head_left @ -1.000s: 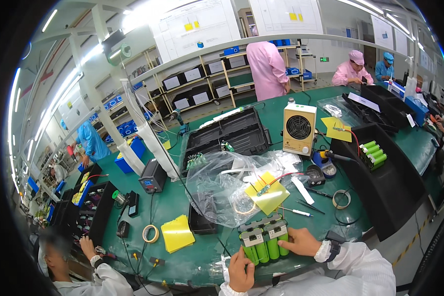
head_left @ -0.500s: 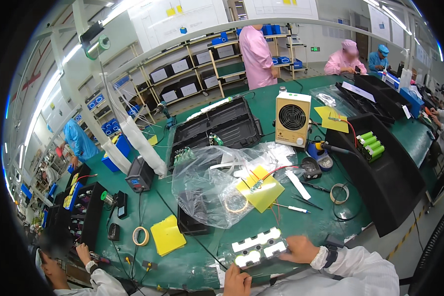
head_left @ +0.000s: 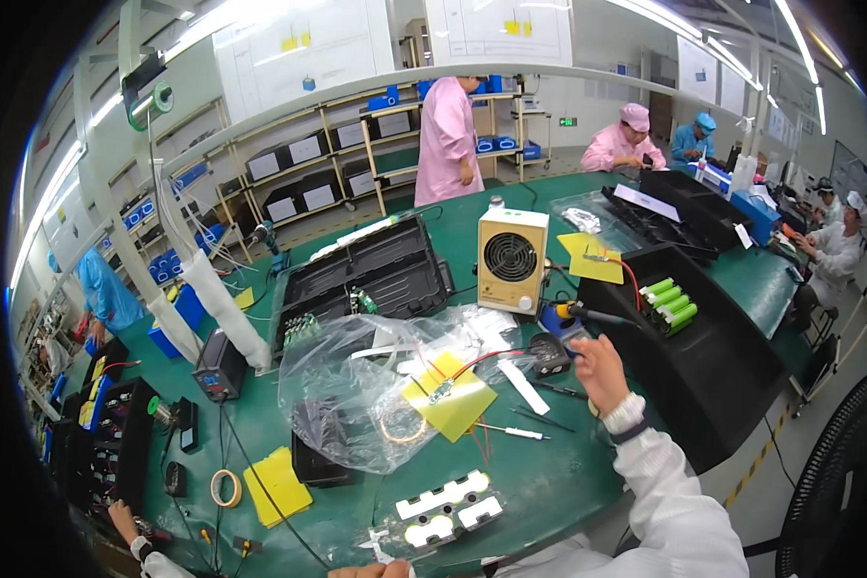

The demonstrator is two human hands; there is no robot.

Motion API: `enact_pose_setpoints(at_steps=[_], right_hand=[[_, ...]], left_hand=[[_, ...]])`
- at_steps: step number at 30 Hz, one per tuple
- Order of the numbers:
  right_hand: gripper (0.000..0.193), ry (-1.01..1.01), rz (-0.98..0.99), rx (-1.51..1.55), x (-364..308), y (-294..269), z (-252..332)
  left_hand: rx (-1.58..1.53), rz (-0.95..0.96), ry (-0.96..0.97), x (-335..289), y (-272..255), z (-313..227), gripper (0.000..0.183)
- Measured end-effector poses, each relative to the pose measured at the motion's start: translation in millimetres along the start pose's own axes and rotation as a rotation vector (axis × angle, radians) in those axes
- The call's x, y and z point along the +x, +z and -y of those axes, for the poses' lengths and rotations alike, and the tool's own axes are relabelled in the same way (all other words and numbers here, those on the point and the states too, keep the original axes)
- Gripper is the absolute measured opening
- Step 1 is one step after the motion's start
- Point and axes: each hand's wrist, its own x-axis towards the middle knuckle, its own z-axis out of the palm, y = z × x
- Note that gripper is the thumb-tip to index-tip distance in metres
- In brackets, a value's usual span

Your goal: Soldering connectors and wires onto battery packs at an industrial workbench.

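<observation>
A small battery pack (head_left: pixel 450 511), its top covered in bright white strips, lies on the green mat near the front edge. My right hand (head_left: pixel 599 371) is raised over the mat, fingers loosely bent and apart, with nothing visible in them. It is nearest to the black sponge dish (head_left: pixel 549 354) and the soldering iron (head_left: pixel 602 316), which rests in its blue stand. Of my left hand (head_left: pixel 371 570) only the knuckles show at the lower edge, beside the pack; its fingers are hidden. A yellow sheet (head_left: pixel 450 397) with a small wired circuit board lies on a clear plastic bag (head_left: pixel 332 385).
A beige fan unit (head_left: pixel 512 258) stands behind the iron. A long black tray (head_left: pixel 703 385) with green cells (head_left: pixel 669 306) is at right. Tweezers, a white pen (head_left: pixel 515 432), tape (head_left: pixel 225 488) and yellow sheets (head_left: pixel 277 486) lie around. A co-worker's hand (head_left: pixel 122 520) is at lower left.
My right hand has let go of the battery pack and moved up and forward toward the soldering iron. My left hand has dropped toward the lower edge. The whole view has shifted.
</observation>
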Motion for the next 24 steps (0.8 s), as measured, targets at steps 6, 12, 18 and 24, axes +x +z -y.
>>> enact_pose_setpoints(at_steps=[6, 12, 18, 24], right_hand=[[0.012, -0.072, -0.263, -0.002, 87.0, -11.0, 10.0], [0.016, -0.715, -0.369, -0.829, 44.4, -1.9, 18.8], [0.011, -0.969, -0.074, -0.887, -83.2, 50.5, 19.4], [0.022, -1.040, 0.560, -1.074, -165.7, 88.4, 23.7]], left_hand=[[0.017, 0.016, 0.016, 31.4, 15.3, -9.0, 0.014], [-0.024, 0.007, 0.006, 36.5, 34.9, 1.8, 0.011], [-0.170, 0.075, -0.072, 42.3, 45.2, 15.4, 0.016], [0.033, 0.093, -0.059, 43.9, 39.0, 11.8, 0.015]])
